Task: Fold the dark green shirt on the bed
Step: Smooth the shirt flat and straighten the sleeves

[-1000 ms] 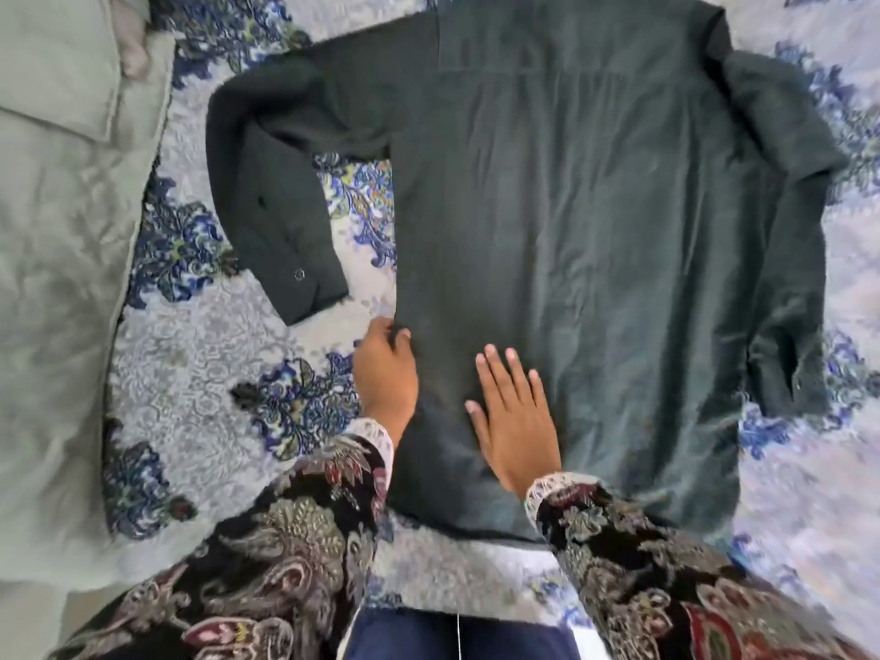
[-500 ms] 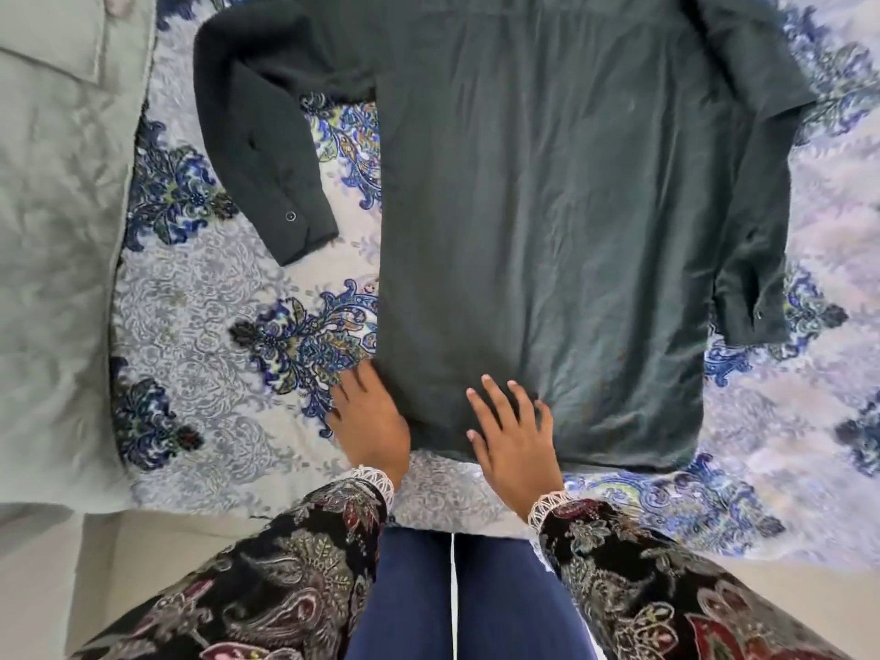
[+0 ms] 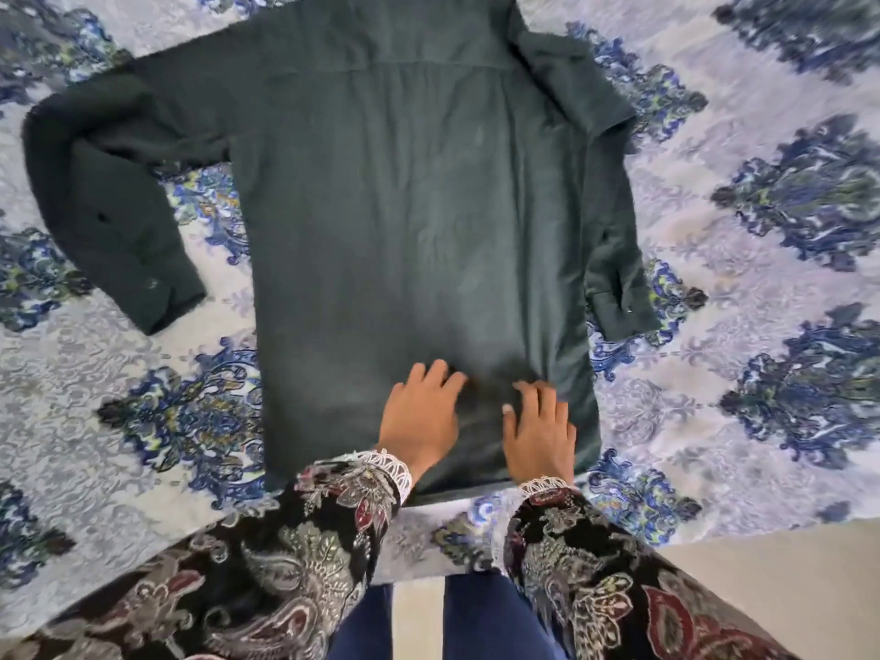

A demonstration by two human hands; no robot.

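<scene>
Head view looks down on a dark green shirt (image 3: 409, 221) that lies flat, back side up, on a bedspread (image 3: 743, 412) printed with blue and grey damask ornaments. Its collar end is far from the person and its hem is near the bed edge.

Both hands lie on the lower part of the shirt, near the hem. The left hand (image 3: 421, 419) is flat with the fingers spread and pointing away from the person, and it holds nothing. The right hand (image 3: 540, 428) is just beside it, palm down with the fingers a little bent on the cloth; small wrinkles gather in the cloth between the two hands. It also grips nothing that I can see.

The left sleeve of the shirt (image 3: 102, 212) bends out and down over the bedspread, well apart from the body of the shirt, and a small button shows near its cuff. The right sleeve (image 3: 614, 240) lies close along the shirt's side, with its cuff just beside the side seam.

Dark paisley sleeves (image 3: 285, 564) with white lace cuffs cover the person's arms and hide part of the hem. Navy trousers (image 3: 481, 616) show at the bottom, and a pale floor (image 3: 771, 578) at the lower right.

No brand, label or readable writing shows anywhere.
</scene>
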